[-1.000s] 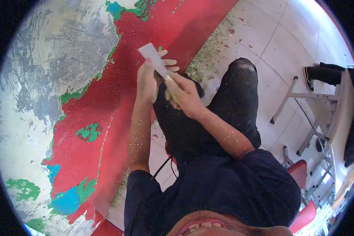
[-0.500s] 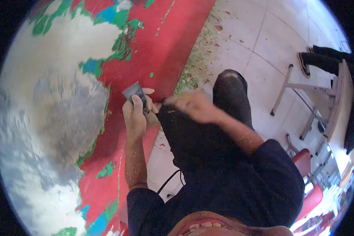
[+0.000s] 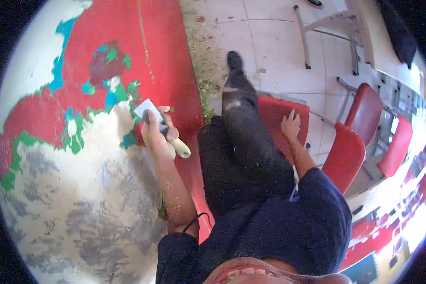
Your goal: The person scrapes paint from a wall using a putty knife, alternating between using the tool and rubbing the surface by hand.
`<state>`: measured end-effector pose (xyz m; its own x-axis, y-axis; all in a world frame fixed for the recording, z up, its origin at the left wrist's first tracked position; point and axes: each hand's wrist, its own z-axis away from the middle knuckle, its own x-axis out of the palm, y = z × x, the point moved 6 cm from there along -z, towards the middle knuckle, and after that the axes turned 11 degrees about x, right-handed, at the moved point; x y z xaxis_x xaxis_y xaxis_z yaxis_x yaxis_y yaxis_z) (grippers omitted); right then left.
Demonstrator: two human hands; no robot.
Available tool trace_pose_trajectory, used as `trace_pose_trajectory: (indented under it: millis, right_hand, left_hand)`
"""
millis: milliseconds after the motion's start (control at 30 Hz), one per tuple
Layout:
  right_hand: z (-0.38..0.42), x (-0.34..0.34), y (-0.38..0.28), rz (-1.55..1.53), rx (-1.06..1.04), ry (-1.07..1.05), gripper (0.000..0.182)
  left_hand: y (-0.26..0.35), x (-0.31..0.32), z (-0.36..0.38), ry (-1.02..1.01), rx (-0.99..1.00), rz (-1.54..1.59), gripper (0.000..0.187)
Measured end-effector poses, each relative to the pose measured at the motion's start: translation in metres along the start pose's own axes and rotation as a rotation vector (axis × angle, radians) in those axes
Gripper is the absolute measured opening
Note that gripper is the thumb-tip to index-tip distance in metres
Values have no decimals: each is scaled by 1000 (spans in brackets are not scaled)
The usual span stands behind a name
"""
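Note:
My left hand [image 3: 158,135] is wrapped round a paint scraper [image 3: 147,108], its pale handle sticking out below the fingers and its flat blade pointing away from me. The blade overlaps the edge of the wall's peeling red paint [image 3: 158,57] in this view. Off to the right, my right hand [image 3: 291,125] lies with fingers apart on the red seat of a chair [image 3: 272,120]. Dust speckles my left forearm.
Green, blue and pale patches [image 3: 80,213] show on the wall at left. Paint flakes [image 3: 206,90] litter the tiled floor [image 3: 274,42] along its foot. More red chairs [image 3: 348,154] and a table [image 3: 369,38] stand at right.
My right hand has gone from near the scraper and my knee to the chair seat at right. The view has turned along the wall; my left hand still holds the scraper.

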<state>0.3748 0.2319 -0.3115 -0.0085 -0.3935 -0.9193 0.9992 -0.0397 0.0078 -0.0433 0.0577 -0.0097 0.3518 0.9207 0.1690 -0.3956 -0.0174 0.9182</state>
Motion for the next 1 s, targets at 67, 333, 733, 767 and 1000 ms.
trace_pose_trajectory:
  millis: [67,333,733,767,1000]
  right_hand:
    - [9,57,39,-115,-28,-40,57]
    - [27,75,56,-3,163,-101,59]
    - [63,-47,-89,-651,-28,-523,42]
    - [95,-64,-129,-737,-101,-682,42]
    - [264,-127,-250,-1052,-333,-1183,49]
  left_hand:
    - [-21,18,-9,-39,-48,37,36]
    - [-142,25,-11,-146,-361,-126,30]
    - [-159,8,2,-77,-321,54,29]
    - [-154,1,3,-42,-307,23,29]
    - [-93,-50,22,46,-46,-491,30]
